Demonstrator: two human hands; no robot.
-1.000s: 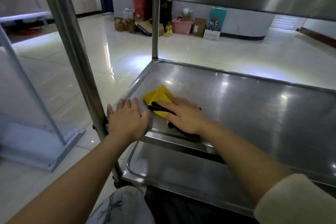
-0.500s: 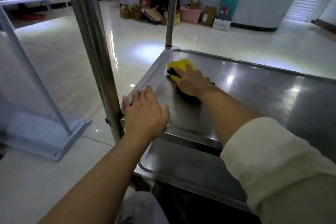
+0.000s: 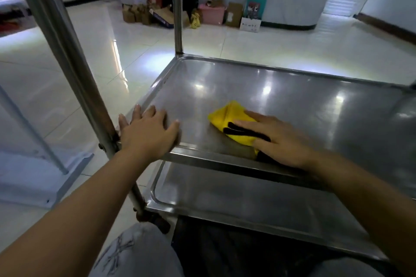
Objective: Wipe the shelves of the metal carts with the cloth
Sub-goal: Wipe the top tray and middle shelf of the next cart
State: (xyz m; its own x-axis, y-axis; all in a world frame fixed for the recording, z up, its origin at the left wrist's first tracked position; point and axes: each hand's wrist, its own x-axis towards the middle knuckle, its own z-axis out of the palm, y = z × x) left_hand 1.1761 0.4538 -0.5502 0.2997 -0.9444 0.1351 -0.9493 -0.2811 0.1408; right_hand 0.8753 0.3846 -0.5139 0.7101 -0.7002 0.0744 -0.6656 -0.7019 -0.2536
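On middle shelf [image 3: 315, 105], flat right hand [image 3: 279, 139] dragged cloth [image 3: 231, 121] back nearer; flat left hand [image 3: 148, 132] stays on corner.

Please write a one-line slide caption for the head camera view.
Right hand presses yellow cloth on cart's middle shelf; left hand rests on its corner.

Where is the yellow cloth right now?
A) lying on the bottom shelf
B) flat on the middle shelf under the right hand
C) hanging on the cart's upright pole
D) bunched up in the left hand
B: the yellow cloth lies on the middle shelf, pressed flat under the right hand, while the left hand rests at the shelf's corner.
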